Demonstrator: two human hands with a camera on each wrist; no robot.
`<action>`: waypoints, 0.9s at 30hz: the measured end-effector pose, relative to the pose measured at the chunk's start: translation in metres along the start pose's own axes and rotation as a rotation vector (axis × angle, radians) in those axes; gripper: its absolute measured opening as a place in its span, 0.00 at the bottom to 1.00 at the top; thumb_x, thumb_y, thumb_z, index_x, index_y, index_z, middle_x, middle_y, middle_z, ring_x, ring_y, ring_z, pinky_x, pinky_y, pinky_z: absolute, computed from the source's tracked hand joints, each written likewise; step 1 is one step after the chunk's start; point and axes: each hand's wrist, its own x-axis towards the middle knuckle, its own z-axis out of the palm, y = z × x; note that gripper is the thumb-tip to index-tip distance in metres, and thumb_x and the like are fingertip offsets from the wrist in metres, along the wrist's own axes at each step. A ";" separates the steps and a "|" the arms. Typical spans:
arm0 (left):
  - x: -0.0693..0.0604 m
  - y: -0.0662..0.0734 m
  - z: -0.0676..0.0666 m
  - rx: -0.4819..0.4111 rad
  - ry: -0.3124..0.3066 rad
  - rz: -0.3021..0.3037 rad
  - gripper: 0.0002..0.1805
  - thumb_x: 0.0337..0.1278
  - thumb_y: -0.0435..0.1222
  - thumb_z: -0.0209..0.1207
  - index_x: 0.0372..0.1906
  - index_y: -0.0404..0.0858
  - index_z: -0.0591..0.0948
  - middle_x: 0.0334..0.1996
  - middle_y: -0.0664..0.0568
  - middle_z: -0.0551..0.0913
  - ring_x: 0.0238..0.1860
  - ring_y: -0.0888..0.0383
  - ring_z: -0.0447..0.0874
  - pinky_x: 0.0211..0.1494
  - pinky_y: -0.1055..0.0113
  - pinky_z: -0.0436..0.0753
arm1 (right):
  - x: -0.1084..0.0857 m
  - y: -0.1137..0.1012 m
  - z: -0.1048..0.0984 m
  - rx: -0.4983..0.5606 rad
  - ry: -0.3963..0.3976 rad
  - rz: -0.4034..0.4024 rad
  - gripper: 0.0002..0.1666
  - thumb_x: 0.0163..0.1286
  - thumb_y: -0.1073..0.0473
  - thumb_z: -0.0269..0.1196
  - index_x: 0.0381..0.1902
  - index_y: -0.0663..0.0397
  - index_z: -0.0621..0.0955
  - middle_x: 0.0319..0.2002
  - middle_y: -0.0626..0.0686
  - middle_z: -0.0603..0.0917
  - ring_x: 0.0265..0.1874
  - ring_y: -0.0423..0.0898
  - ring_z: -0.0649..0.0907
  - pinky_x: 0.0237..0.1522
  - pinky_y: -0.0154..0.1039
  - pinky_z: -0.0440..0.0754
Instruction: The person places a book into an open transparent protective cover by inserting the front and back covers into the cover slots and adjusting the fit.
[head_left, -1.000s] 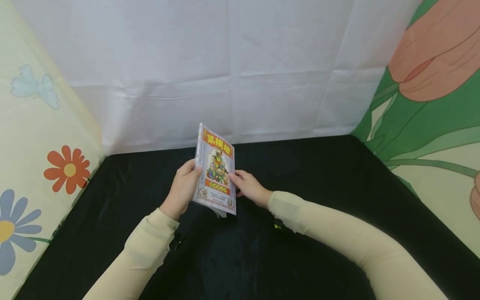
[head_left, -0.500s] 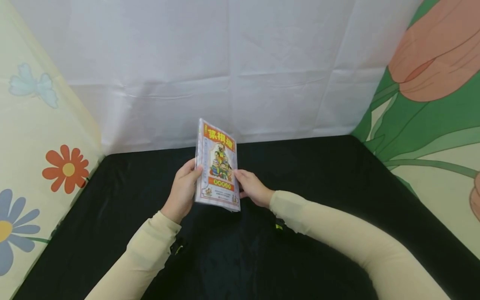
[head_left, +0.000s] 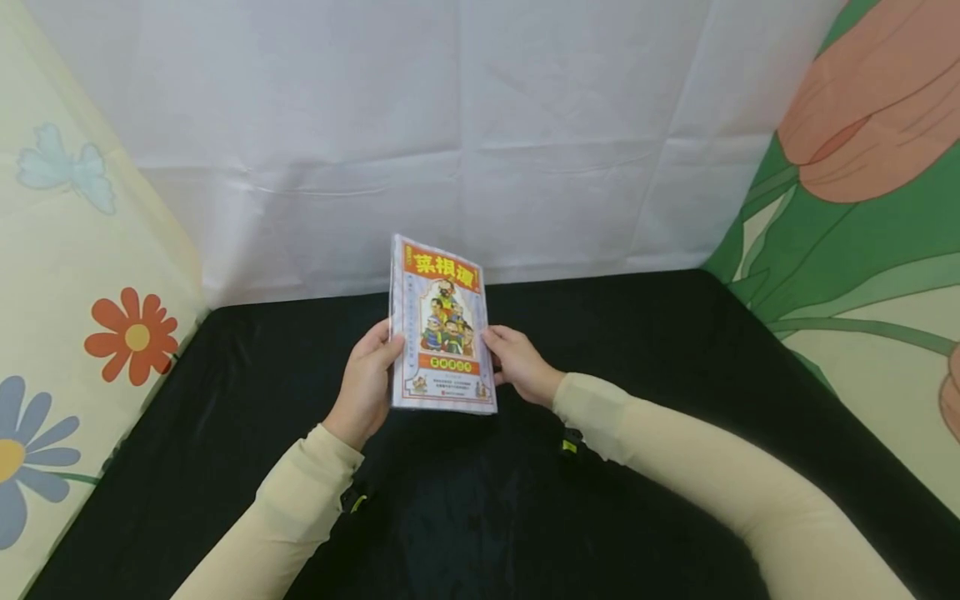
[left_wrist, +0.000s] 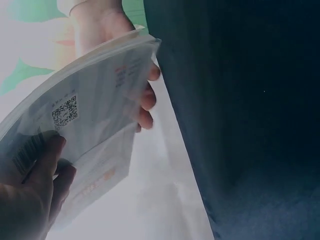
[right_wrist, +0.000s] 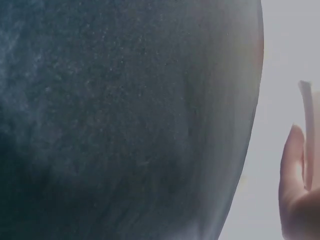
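In the head view, a book point(head_left: 447, 329) with a pale lilac cover, an orange title band and cartoon figures is held upright, front towards me, above the black table. My left hand point(head_left: 363, 383) grips its left spine edge, thumb on the front cover. On the opposite edge, my right hand point(head_left: 525, 364) pinches the book between thumb and fingers. The left wrist view shows the back cover point(left_wrist: 100, 115) with a QR code and barcode, left fingers lying against it and right fingertips past the far edge. Only part of a hand point(right_wrist: 295, 190) and a pale edge appear in the right wrist view.
A black cloth point(head_left: 637, 333) covers the table. Behind it hangs a creased white sheet point(head_left: 480, 125). Flower-printed panels stand on the left point(head_left: 90, 250) and right point(head_left: 862, 233). Small dark devices with yellow-green bits point(head_left: 570, 446) sit under both wrists.
The book has turned so that its front cover faces me more squarely, and its loose lower pages have closed up. My right hand has shifted slightly right and up with the edge.
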 end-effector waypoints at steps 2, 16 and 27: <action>0.000 -0.001 0.000 -0.002 -0.005 0.000 0.22 0.77 0.34 0.35 0.68 0.28 0.62 0.49 0.40 0.78 0.41 0.60 0.82 0.45 0.67 0.80 | 0.000 -0.001 -0.003 -0.003 0.012 -0.006 0.27 0.81 0.55 0.41 0.68 0.69 0.64 0.49 0.66 0.79 0.36 0.45 0.83 0.32 0.42 0.84; 0.003 -0.012 -0.003 0.078 0.022 -0.064 0.22 0.76 0.32 0.36 0.67 0.26 0.62 0.53 0.33 0.75 0.41 0.61 0.81 0.46 0.69 0.78 | -0.004 -0.008 -0.023 -0.069 0.069 -0.025 0.24 0.79 0.59 0.49 0.65 0.70 0.67 0.52 0.68 0.79 0.35 0.44 0.83 0.30 0.37 0.82; 0.006 -0.022 -0.013 0.232 -0.015 -0.142 0.21 0.75 0.33 0.42 0.66 0.27 0.66 0.53 0.35 0.79 0.43 0.58 0.81 0.47 0.67 0.77 | -0.006 -0.013 -0.034 -0.128 0.098 -0.036 0.22 0.77 0.61 0.51 0.62 0.71 0.69 0.52 0.68 0.80 0.35 0.45 0.84 0.31 0.39 0.83</action>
